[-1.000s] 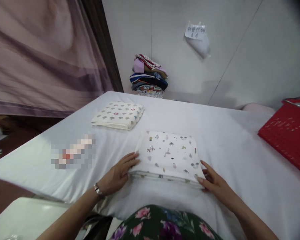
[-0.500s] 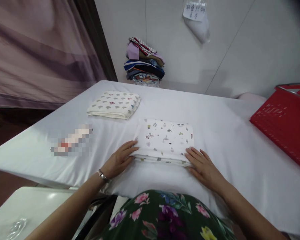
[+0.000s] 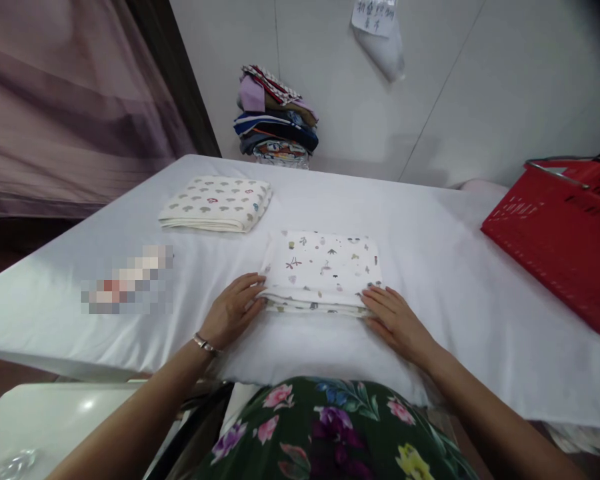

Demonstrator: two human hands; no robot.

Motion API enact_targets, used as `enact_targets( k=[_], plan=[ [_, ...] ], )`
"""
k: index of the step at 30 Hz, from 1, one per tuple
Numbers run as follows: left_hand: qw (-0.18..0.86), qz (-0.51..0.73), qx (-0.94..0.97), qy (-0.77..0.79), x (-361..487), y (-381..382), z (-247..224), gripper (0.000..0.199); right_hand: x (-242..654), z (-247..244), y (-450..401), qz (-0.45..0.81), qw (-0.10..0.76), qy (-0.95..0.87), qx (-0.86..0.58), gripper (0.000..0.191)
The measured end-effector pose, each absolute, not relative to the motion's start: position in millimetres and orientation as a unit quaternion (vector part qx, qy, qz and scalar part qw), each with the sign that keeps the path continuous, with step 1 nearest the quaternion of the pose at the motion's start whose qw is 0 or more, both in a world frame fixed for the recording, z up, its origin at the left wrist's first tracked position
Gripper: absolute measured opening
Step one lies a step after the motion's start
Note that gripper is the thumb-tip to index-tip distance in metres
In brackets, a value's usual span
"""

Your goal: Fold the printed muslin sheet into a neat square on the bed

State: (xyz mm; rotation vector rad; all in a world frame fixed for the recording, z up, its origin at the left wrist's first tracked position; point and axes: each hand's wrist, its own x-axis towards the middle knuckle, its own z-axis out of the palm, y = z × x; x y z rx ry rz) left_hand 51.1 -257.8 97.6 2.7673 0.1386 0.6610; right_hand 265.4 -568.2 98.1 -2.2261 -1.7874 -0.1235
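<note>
A folded white cloth (image 3: 325, 263) printed with small plants and animals lies flat on the white-covered table in front of me. Its near side shows several stacked layers, with the top one slightly raised. My left hand (image 3: 236, 308) holds the near left corner, fingers along the edge and thumb toward me. At the near right corner my right hand (image 3: 395, 321) has its fingers over the top layer and its thumb low by the front edge. The undersides of both corners are hidden. Beyond my left hand sits another folded cloth (image 3: 215, 202), cream with a mushroom-like print.
A pixelated object (image 3: 127, 280) lies left on the white tablecloth (image 3: 430, 233). On the right stands a red plastic basket (image 3: 560, 247). Folded fabrics (image 3: 277, 123) are piled behind the table by the wall. A white surface (image 3: 60, 420) is at lower left.
The view has turned slightly to the right, so the table's things appear further left. Both hands stay at the near corners of the printed cloth, which looks much the same.
</note>
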Motion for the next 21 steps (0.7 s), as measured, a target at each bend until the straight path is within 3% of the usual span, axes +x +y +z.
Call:
enact_targets(
  k=[7,13,17,21],
  plan=[
    [0.157,0.226,0.960,0.044,56.6,-254.9,99.2,0.020,264.7,99.5,-562.3,-0.027,0.138,-0.610,-0.780,0.041],
    [0.286,0.154,0.942,0.079,41.6,-252.8,100.4,0.034,263.1,94.7,-573.5,0.017,0.194,-0.601,-0.775,0.047],
    [0.398,0.141,0.889,0.176,48.4,-243.9,111.5,0.035,274.6,98.8,-568.3,-0.004,0.286,-0.539,-0.792,0.046],
    [0.375,0.164,0.868,0.282,89.4,-229.1,120.1,0.040,289.8,111.7,-532.3,-0.028,0.288,-0.503,-0.814,0.045]
  ],
)
